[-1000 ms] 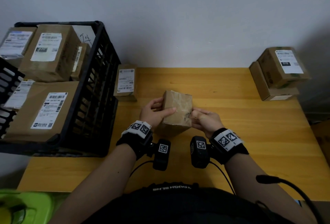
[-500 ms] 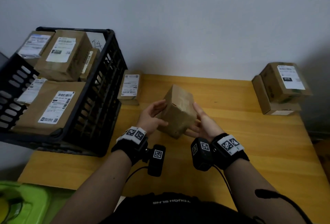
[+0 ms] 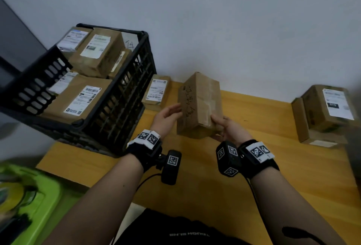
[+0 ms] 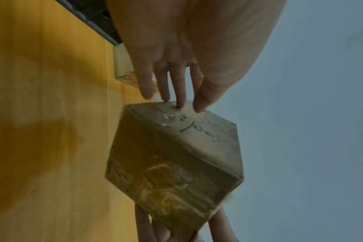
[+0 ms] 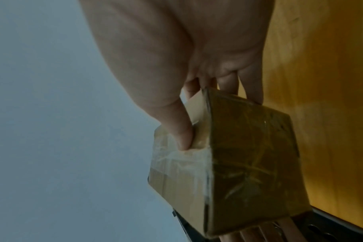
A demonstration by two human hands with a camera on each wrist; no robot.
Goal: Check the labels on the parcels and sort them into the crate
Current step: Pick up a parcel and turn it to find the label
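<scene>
A plain pale wall backs a yellow wooden table [image 3: 293,166], and above the table's middle a brown cardboard parcel [image 3: 199,106] wrapped in clear tape is held up in the air, standing roughly on end and tilted, with dark handwriting on its left face and no printed label on the faces that show. The right hand [image 3: 227,130] grips its lower right corner, thumb pressed on one face and fingers curled beneath. The left hand [image 3: 166,118] has straight fingers whose tips touch the handwritten face, curling round nothing. Just left of the held parcel a black slatted plastic crate [image 3: 125,96] stands on the table's left end; at least five labelled brown parcels can be counted inside it, stacked. Between the crate and the held parcel one small labelled box [image 3: 156,91] lies flat on the table. Well right of the held parcel, two brown boxes [image 3: 322,113] are stacked by the wall, the upper one bearing a white label.
</scene>
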